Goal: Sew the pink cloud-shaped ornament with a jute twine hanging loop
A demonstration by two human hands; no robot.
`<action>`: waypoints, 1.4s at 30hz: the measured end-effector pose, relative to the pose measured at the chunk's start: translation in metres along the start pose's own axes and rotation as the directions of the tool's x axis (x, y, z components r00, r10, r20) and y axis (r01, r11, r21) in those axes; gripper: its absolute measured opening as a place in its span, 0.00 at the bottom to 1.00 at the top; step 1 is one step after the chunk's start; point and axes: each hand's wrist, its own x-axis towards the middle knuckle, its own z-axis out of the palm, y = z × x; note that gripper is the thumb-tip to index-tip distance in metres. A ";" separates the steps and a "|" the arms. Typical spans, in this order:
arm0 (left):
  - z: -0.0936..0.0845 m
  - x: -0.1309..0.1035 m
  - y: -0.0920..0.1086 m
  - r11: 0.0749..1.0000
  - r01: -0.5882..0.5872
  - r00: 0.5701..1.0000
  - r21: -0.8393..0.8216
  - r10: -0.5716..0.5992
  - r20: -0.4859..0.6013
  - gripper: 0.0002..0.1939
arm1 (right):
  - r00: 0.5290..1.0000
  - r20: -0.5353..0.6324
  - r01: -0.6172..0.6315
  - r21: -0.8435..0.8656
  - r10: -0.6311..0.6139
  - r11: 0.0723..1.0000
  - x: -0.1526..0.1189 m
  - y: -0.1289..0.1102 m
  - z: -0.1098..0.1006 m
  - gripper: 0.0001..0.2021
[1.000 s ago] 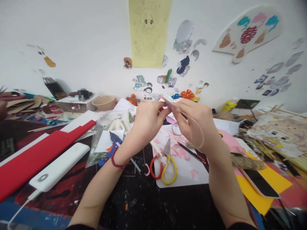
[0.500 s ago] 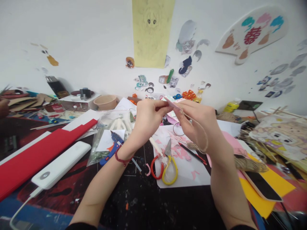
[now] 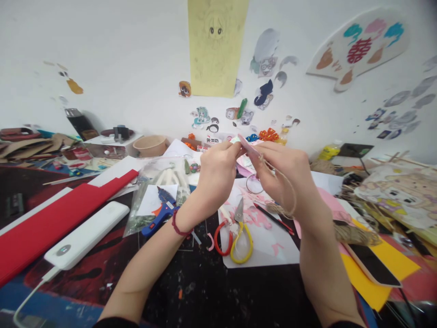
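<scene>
Black table [image 3: 218, 296] lies below the pink piece [image 3: 248, 146], white wall [image 3: 126, 54] behind.

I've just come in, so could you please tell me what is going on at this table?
A person holds a thin pink piece up above the table in the right hand, with a string looping over that hand. The left hand is right at the piece, but its exact grip is hidden. Below, scissors lie on white paper among pink scraps, and a blue glue gun lies to the left.

White wall [image 3: 136, 54], yellow sketch sheet [image 3: 216, 59], speckled black tabletop [image 3: 235, 296]
</scene>
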 end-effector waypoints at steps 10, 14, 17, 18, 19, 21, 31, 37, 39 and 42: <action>0.001 -0.003 0.002 0.987 -0.063 0.997 0.151 0.068 -0.033 0.16 | 0.997 0.014 -0.083 0.086 0.082 0.993 0.005 -0.005 -0.001 0.16; -0.002 -0.003 0.003 0.981 -0.077 0.996 0.176 0.083 -0.028 0.16 | 0.992 0.017 -0.130 0.135 0.129 0.982 0.004 -0.004 0.000 0.17; -0.004 -0.004 0.004 0.974 -0.087 0.996 0.207 0.090 -0.001 0.16 | 0.987 0.013 -0.162 0.123 0.162 0.979 0.003 -0.001 -0.001 0.17; -0.004 -0.004 0.005 0.972 -0.094 0.996 0.216 0.094 0.007 0.16 | 0.985 0.010 -0.171 0.106 0.171 0.980 0.002 0.000 -0.001 0.18; -0.005 -0.003 0.006 0.970 -0.100 0.995 0.224 0.100 0.011 0.17 | 0.983 0.009 -0.181 0.087 0.181 0.980 0.002 0.000 -0.003 0.19; -0.006 -0.002 0.006 0.969 -0.107 0.994 0.223 0.109 0.004 0.17 | 0.978 0.001 -0.208 0.071 0.209 0.975 0.003 -0.001 -0.006 0.22; -0.029 0.010 0.008 0.992 0.028 0.996 -0.124 -0.017 0.087 0.16 | 0.908 -0.065 -0.383 0.277 0.415 0.881 0.000 -0.001 -0.014 0.18; -0.034 0.011 0.012 0.950 0.096 0.994 -0.298 -0.073 0.085 0.15 | 0.933 -0.185 -0.267 0.221 0.309 0.938 0.002 0.000 -0.009 0.18; -0.036 0.012 0.013 0.914 0.154 0.987 -0.376 -0.123 0.104 0.13 | 0.939 -0.227 -0.233 0.136 0.259 0.963 0.002 -0.001 -0.008 0.19; -0.039 0.014 0.014 0.829 0.251 0.967 -0.500 -0.197 0.158 0.11 | 0.938 -0.274 -0.215 0.024 0.214 0.976 0.001 -0.004 -0.007 0.20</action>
